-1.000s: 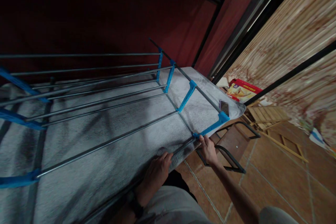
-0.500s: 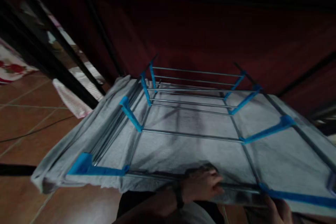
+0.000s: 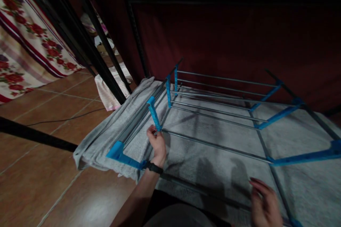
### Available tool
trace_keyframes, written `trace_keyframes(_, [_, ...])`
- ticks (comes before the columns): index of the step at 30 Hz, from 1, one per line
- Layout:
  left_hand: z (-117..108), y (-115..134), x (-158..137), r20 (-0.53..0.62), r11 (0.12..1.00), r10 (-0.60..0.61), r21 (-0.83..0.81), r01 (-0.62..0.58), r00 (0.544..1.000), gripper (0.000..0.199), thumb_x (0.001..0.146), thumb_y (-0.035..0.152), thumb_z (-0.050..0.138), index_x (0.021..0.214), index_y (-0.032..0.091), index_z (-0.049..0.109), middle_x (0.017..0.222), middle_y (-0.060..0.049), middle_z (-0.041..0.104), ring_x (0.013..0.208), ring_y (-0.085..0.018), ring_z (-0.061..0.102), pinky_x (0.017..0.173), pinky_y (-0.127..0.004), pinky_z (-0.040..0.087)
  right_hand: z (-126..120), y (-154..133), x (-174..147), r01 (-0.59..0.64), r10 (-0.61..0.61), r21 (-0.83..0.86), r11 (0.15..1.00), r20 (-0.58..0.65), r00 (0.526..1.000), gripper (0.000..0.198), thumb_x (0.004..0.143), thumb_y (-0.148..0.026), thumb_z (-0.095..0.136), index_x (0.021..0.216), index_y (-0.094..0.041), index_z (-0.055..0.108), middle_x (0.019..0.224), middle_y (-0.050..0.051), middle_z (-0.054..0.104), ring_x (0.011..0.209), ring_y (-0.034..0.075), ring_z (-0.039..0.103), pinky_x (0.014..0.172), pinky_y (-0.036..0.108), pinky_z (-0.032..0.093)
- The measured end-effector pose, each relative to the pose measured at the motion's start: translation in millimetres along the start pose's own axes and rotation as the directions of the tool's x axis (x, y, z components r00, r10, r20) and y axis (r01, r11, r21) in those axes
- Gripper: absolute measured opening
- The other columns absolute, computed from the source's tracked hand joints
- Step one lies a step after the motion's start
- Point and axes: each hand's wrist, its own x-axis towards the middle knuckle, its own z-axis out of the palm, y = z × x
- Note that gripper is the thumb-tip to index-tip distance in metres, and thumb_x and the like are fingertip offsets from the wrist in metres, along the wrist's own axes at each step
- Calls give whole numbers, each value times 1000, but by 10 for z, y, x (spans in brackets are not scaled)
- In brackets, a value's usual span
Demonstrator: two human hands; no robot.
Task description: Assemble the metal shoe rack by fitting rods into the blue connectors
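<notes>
A rack (image 3: 213,144) of thin grey metal tubes and blue plastic brackets lies on a grey cloth. On its left side, the fingers of my left hand (image 3: 157,143) close round the lower end of a blue bracket (image 3: 154,114), where a cross tube meets it. A dark band circles my left wrist. My right hand (image 3: 265,202) hovers above the cloth near the front right of the rack, fingers loosely bent and apart, holding nothing. Another blue bracket (image 3: 125,156) sits at the near left corner, beside my left forearm.
The grey cloth (image 3: 102,133) covers a low surface with its edge over the tiled floor (image 3: 61,184). Behind stands a dark red panel (image 3: 213,39) with black framing. Black posts (image 3: 93,53), a pinkish striped cloth (image 3: 106,90) and a flowered curtain (image 3: 32,39) are at the left.
My left hand has moved from the front tube up and left to a blue bracket. My right hand has come off the near right corner. The view has swung left.
</notes>
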Motion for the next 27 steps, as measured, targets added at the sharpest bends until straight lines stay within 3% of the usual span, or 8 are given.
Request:
trace_keyframes(3, [29, -122, 140, -14, 998, -40, 51, 41, 999, 44, 74, 5, 49, 115, 21, 54, 115, -6, 62, 106, -16, 60, 99, -30, 48, 666, -464, 232, 162, -182, 98, 982, 251, 951, 30, 98, -46, 46, 112, -30, 66, 120, 11, 69, 116, 31, 65, 101, 55, 53])
trace_keyframes(7, [80, -178, 289, 219, 994, 0, 106, -23, 976, 42, 66, 1, 46, 101, 20, 60, 92, 0, 65, 86, -14, 61, 88, -26, 51, 1452, -874, 519, 372, -400, 154, 916, 441, 803, 32, 99, -24, 38, 118, -24, 64, 121, 9, 68, 117, 23, 64, 105, 43, 51])
trace_keyframes(10, [72, -182, 353, 293, 976, 16, 202, -78, 956, 42, 62, -1, 46, 95, 20, 61, 81, 1, 62, 76, -14, 59, 81, -26, 52, 1900, -1009, 604, 501, -438, 34, 865, 539, 720, 39, 96, -14, 40, 126, -23, 63, 130, 9, 66, 122, 24, 62, 107, 42, 48])
trace_keyframes(13, [12, -206, 332, 285, 949, 100, 260, -177, 953, 45, 60, -3, 47, 97, 19, 61, 86, 1, 62, 84, -16, 59, 90, -30, 51, 2228, -1095, 614, 578, -400, -96, 811, 629, 666, 41, 95, -11, 45, 131, -20, 63, 129, 12, 67, 116, 25, 64, 102, 37, 49])
trace_keyframes(15, [-34, -226, 300, 272, 928, 158, 287, -237, 949, 43, 60, -3, 50, 96, 19, 62, 89, 0, 61, 91, -18, 59, 95, -32, 50, 2369, -1132, 605, 614, -382, -132, 778, 675, 631, 37, 97, -13, 46, 129, -21, 64, 124, 12, 69, 109, 25, 66, 98, 35, 49])
trace_keyframes(18, [-74, -229, 288, 281, 911, 161, 327, -252, 946, 35, 63, -3, 52, 88, 19, 61, 84, 0, 60, 85, -17, 58, 90, -30, 50, 2467, -1142, 596, 643, -391, -133, 755, 695, 603, 32, 101, -16, 44, 123, -25, 66, 118, 9, 71, 104, 24, 66, 91, 33, 49])
trace_keyframes(21, [-79, -206, 316, 315, 890, 146, 373, -264, 938, 27, 67, -2, 56, 83, 19, 60, 81, 1, 58, 78, -16, 57, 84, -28, 50, 2485, -1119, 608, 630, -395, -120, 767, 686, 611, 33, 103, -17, 42, 121, -26, 67, 118, 9, 71, 103, 24, 67, 84, 32, 49])
trace_keyframes(27, [-99, -197, 301, 339, 866, 146, 410, -285, 930, 14, 80, 7, 59, 86, 20, 61, 93, -4, 63, 93, -22, 64, 94, -37, 52, 2486, -1090, 636, 621, -392, -130, 773, 671, 629, 34, 104, -20, 40, 123, -26, 67, 116, 9, 72, 98, 24, 69, 80, 33, 49])
